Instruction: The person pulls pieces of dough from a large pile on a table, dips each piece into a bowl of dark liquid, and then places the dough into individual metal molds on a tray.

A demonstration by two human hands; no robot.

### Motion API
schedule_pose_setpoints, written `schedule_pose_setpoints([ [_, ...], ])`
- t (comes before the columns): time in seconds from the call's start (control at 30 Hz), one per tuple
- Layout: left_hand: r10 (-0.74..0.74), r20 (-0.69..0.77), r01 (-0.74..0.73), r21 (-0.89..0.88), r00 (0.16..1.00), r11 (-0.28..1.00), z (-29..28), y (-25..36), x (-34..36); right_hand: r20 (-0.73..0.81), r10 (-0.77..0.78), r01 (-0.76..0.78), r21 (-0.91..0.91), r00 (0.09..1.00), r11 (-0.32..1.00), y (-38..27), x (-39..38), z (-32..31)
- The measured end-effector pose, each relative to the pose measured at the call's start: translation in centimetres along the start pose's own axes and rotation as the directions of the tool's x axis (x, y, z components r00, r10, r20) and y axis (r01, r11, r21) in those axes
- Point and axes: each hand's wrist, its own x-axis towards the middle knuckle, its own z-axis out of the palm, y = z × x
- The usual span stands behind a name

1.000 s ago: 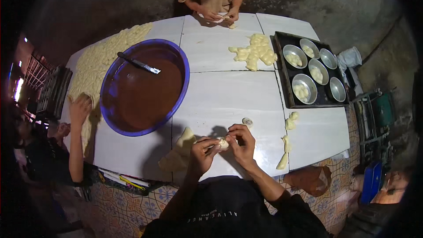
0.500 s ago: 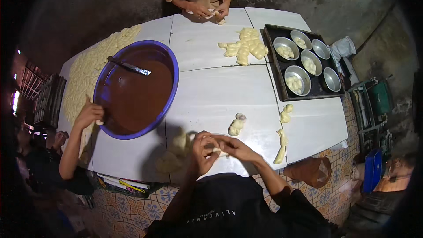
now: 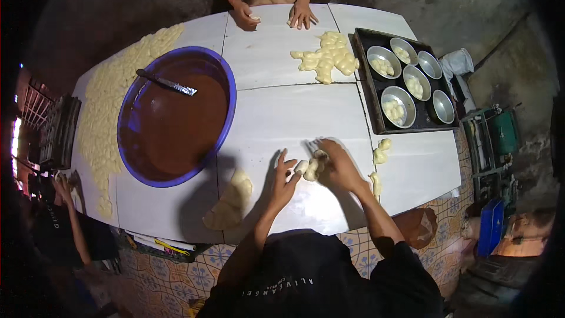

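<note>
The person's left hand (image 3: 284,181) is at the near-left end of a short row of dough pieces (image 3: 312,169) on the white table (image 3: 282,121); its fingers stand apart, the thumb tip close against the end piece, and whether it pinches that piece cannot be told. The right hand (image 3: 339,165) bends over the far-right end, its fingertips partly hidden, so its grip cannot be told either.

Taking the row as the clock's centre, with 12 pointing away from the person, a flat dough slab (image 3: 231,200) lies at 8 o'clock. At 10 is a blue basin (image 3: 233,94) with brown contents and a dark-handled tool (image 3: 168,82). A dough cluster (image 3: 327,59) sits near 12. Between 1 and 2, a black tray (image 3: 421,119) carries 6 round pans (image 3: 443,108), 4 holding dough. Small dough lumps (image 3: 381,151) lie near 3.
</note>
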Motion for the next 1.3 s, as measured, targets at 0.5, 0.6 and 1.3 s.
schedule_pose_setpoints([
  [0.5,0.067,0.068,-0.05,-0.222,0.995,0.974,0.0,5.1,-3.0,-0.25,0.505,-0.145,0.772,0.826,0.619,-3.2,-4.7,-4.3],
  [0.6,0.256,0.017,-0.245,-0.235,0.966,0.94,0.3,8.3,-3.9,-0.178,0.346,-0.029,0.855,0.921,0.518,-7.1,-3.2,-2.1],
  [1.3,0.201,0.351,0.267,-0.897,0.915,0.351,-7.9,11.0,-3.5,0.176,-0.1,-0.147,0.959,0.979,0.242,-7.3,-0.3,7.1],
])
